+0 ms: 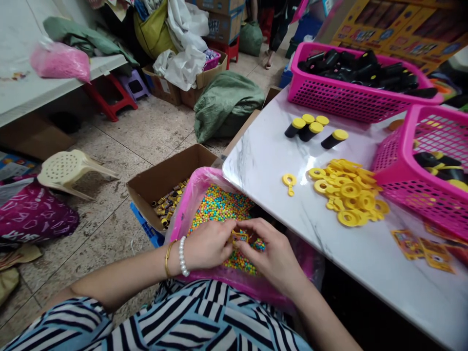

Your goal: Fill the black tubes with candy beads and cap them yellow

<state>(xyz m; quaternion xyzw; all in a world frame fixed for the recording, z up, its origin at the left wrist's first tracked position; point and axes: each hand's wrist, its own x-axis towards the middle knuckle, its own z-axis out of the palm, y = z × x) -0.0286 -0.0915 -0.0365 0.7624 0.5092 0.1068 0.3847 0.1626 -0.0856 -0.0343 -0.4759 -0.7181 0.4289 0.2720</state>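
pink plastic lines the tub [252, 288], which is filled with small multicoloured balls [219, 207]. over the middle of the tub, the left hand [210, 246] and the right hand [273, 251] meet, the fingertips of both closed on a small printed piece [240, 237]; the fingers partly hide it, so its full shape can't be told. a pearl bracelet [183, 256] and a gold bangle [168, 260] sit on the left wrist.

just beyond the tub, to its left, a cardboard box [168, 168] holds many small yellow-and-dark pieces [170, 207]. right of the tub is a white marbled surface [263, 161]. on it, going right from the tub, come a single yellow ring with a tab [290, 189], a heap of similar yellow rings [349, 192] and some printed cards [407, 244]. farther beyond the tub stand black tubes with yellow caps [331, 141], and behind those a pink basket [340, 100] of black tubes.
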